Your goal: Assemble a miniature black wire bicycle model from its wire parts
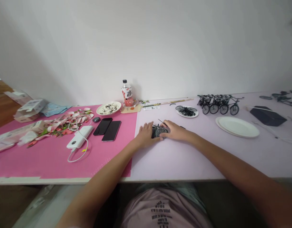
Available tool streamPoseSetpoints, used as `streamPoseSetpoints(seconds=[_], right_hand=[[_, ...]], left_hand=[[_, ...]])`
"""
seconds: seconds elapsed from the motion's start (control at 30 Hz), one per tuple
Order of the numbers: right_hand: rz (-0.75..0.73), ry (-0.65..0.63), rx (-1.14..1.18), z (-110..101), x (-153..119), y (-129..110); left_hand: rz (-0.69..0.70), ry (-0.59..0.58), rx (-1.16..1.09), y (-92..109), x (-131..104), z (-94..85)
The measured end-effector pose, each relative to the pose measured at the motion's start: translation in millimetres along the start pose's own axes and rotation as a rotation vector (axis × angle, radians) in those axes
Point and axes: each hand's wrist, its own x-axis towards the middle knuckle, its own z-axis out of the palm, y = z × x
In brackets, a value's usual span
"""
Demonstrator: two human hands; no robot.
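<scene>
A small dark model bicycle (pixel 157 131) is between my two hands, low over the pale part of the table. My left hand (pixel 145 135) is closed on its left side, with fingers along the far edge and the thumb in front. My right hand (pixel 173 130) grips the right side near a spoked wheel, thumb and fingers pinched on it. A thin dark rod (pixel 161 121) sticks out at the right fingertips; whether it belongs to the bicycle I cannot tell. Fingers cover much of the frame.
Behind to the right are a plate of black parts (pixel 195 114), a row of model bicycles (pixel 217 104), white plates (pixel 241 127) and a dark box (pixel 267 115). Leftward are phones (pixel 112 130), a white power bank (pixel 79 136), petals (pixel 65 125) and a bottle (pixel 127 95).
</scene>
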Motion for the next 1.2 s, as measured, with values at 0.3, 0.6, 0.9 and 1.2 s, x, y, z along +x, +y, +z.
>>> streamPoseSetpoints(seconds=[0.3, 0.6, 0.9, 1.2], right_hand=[[-0.002, 0.097, 0.006, -3, 2, -4], [-0.018, 0.135, 0.010, -7, 4, 1], [-0.018, 0.268, 0.096, -21, 0, -4], [-0.053, 0.408, 0.154, -23, 6, 14]], left_hand=[[0.065, 0.072, 0.033, -2, 4, 0.4], [0.134, 0.184, -0.008, 0, 8, 0.9], [0.032, 0.218, -0.109, 2, 11, -1.8], [0.053, 0.232, -0.149, 0, 13, -1.8]])
